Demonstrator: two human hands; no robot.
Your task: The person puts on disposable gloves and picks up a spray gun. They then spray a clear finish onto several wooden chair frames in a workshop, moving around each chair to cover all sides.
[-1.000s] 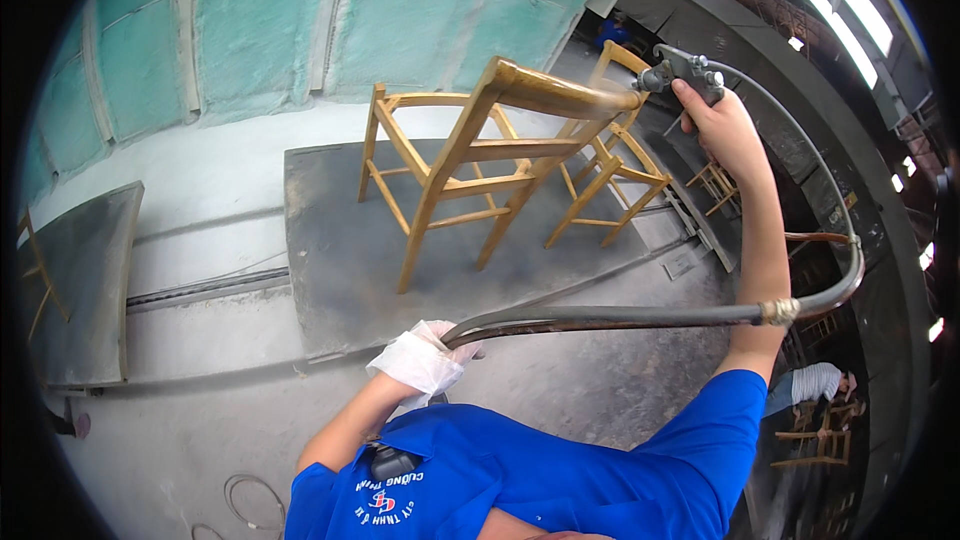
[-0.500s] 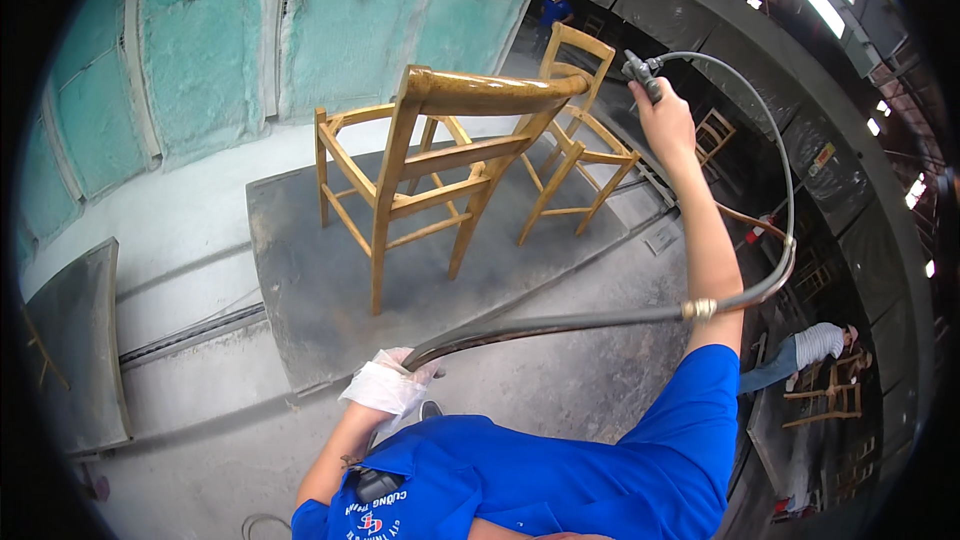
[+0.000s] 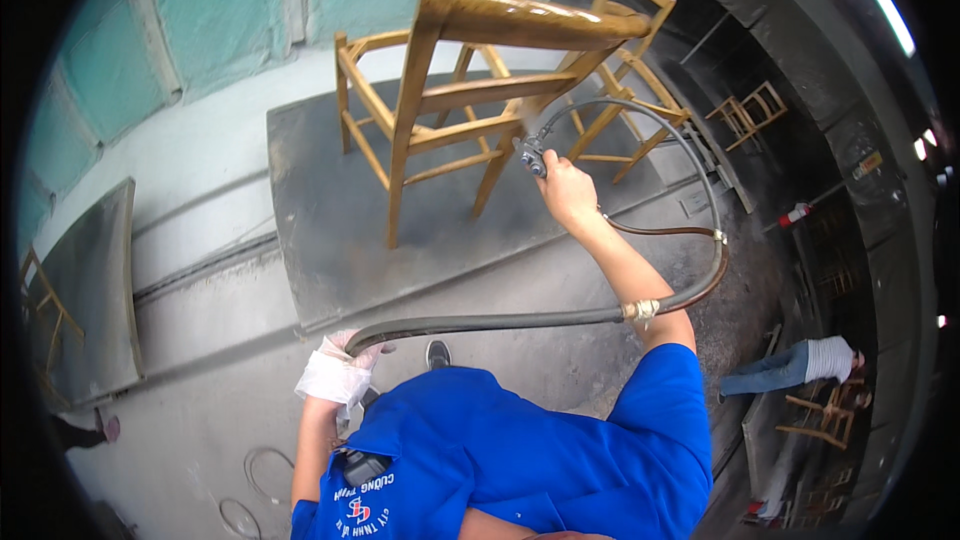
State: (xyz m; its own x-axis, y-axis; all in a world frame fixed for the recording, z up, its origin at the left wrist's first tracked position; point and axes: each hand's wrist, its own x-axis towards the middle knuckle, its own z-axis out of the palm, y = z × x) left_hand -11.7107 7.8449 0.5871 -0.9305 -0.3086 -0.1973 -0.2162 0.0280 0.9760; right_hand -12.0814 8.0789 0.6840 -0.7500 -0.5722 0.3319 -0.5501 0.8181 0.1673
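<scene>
My right hand, bare, is closed around a metal spray gun just in front of a wooden chair frame. A faint haze shows between the gun's tip and the chair's rear leg. The chair has a glossy brown top rail and an open seat without a panel. From the gun a grey hose loops round past my right forearm and across my body to my left hand. That hand wears a whitish translucent glove and is closed on the hose. Behind stands a second chair frame.
The chairs stand on a dark grey board on the floor. Another board with a chair frame lies left. A teal padded wall rises behind. At right, a person bends by another chair. Coiled hose lies near my left.
My right hand has brought the spray gun down and left, from beside the farther chair to the nearer chair's rear leg. The view has shifted; my left hand still holds the hose.
</scene>
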